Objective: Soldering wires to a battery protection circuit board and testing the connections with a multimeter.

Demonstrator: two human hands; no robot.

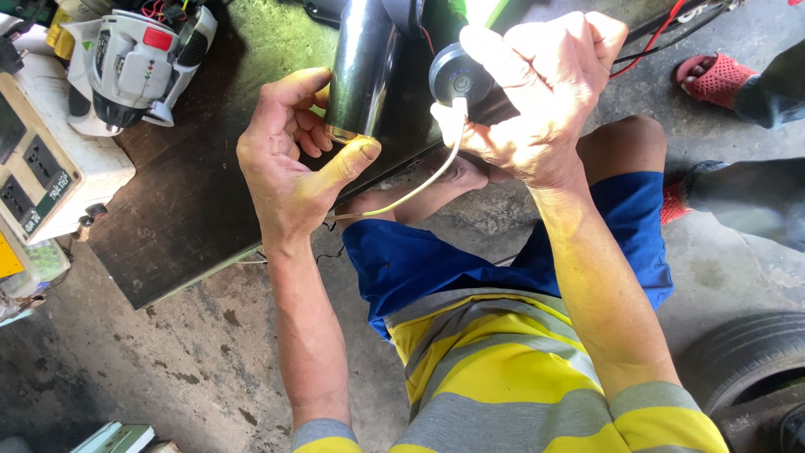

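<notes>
My left hand (289, 159) grips the lower end of a shiny black cylinder (360, 67), thumb across its rim. My right hand (537, 92) holds a round black device (459, 80) with a button on its face, pressed close beside the cylinder. A white cable (419, 184) runs from that device down toward my lap. Both hands are raised over the edge of a low dark table (193, 210). My blue shorts and yellow-grey striped shirt fill the lower frame.
A grey and white cordless drill (134, 67) lies on the table's far left. A white power box with sockets (46, 168) stands beside it. Another person's foot in a red sandal (713, 80) is at top right. A tyre (746, 352) lies at lower right. Red wires (662, 33) trail above.
</notes>
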